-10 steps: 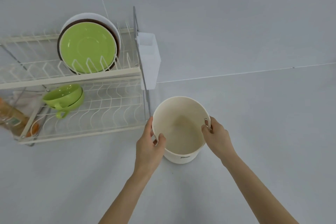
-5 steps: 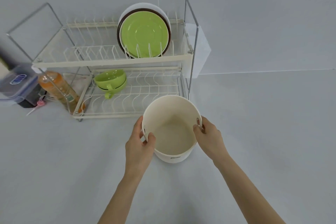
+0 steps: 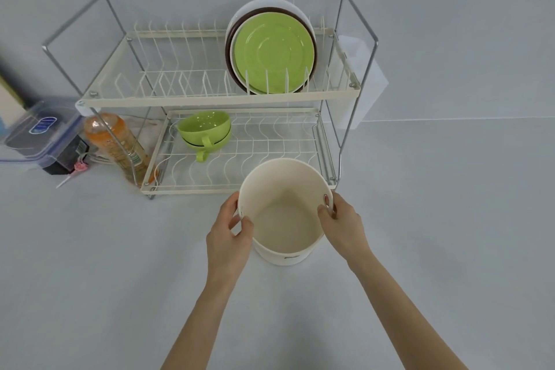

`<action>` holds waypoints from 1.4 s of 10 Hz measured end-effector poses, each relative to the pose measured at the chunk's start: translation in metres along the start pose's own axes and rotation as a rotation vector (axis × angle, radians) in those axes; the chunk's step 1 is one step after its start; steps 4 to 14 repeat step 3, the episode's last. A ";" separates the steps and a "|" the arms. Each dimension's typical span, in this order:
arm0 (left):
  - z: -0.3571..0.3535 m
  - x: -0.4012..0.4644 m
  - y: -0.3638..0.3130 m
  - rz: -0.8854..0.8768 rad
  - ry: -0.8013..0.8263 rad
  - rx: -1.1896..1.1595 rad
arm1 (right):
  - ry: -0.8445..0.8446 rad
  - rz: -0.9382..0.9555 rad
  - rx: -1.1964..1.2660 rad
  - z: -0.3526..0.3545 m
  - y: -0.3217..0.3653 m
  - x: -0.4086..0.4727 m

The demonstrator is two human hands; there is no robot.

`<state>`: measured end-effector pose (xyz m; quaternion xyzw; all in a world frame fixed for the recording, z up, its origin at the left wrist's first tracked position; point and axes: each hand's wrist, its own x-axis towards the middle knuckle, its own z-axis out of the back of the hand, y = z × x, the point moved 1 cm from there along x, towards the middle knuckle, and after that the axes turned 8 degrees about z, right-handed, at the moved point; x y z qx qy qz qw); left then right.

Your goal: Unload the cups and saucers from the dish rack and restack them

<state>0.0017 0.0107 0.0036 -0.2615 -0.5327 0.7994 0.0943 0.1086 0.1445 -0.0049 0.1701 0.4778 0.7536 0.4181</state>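
The two-tier wire dish rack (image 3: 192,99) is cream with bare silver metal end frames. On its upper shelf, a lime-green round saucer (image 3: 274,55) fronts a dark brown plate (image 3: 228,60) and a white plate (image 3: 261,3). Two lime-green handled cups (image 3: 204,129) sit nested. The round plastic tub (image 3: 285,255) is plain cream. The plastic bottle (image 3: 115,144) is orange. The tabletop (image 3: 90,279) is pale grey.

Mostly the view swung left. The rack (image 3: 210,96) was cut off at the left edge a second ago, now it's fully in frame and sits more toward the middle. That brought in stuff on the left that was hidden or barely showing: the orange bottle (image 3: 115,144) in full, a clear lidded box (image 3: 39,132) and a pink lollipop (image 3: 78,166). The bucket (image 3: 285,210) looks a bit closer to the rack's front edge now.
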 end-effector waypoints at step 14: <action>0.006 0.008 0.004 -0.018 0.062 0.034 | 0.067 -0.006 -0.043 0.001 -0.002 -0.002</action>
